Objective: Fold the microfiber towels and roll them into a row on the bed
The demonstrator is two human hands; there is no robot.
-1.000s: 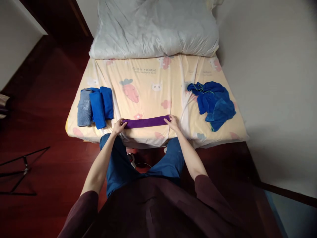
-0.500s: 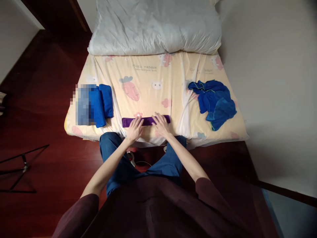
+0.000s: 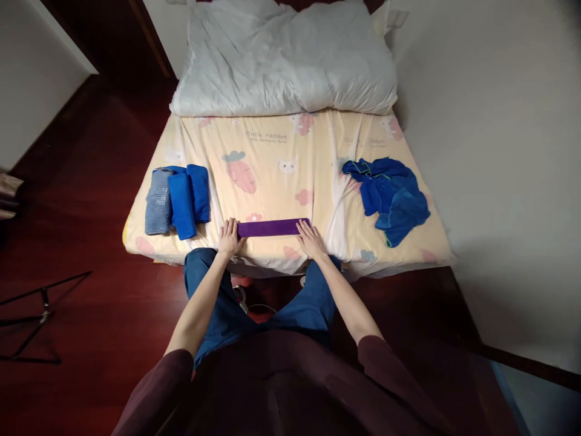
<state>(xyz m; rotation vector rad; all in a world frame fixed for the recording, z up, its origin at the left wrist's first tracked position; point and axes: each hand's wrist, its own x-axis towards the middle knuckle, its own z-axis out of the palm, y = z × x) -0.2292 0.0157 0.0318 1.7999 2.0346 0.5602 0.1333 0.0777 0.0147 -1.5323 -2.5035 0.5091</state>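
We're resting left hand [image 3: 229, 238] and right hand [image 3: 311, 240] on purple cloth [image 3: 267, 228], opposite ends; can't tell if either grip's closing. We're judging it light, soft; favouring end holds.

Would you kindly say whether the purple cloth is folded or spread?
Folded, it appears: the purple cloth lies as a narrow, straight-edged band, left hand and right hand at its ends.

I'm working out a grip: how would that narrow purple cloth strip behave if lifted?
The purple cloth strip would probably sag if lifted by one end, being long, narrow and fabric-like. It is likely light, as it looks slim. Rolling seems unlikely, since it lies flat on the patterned sheet.
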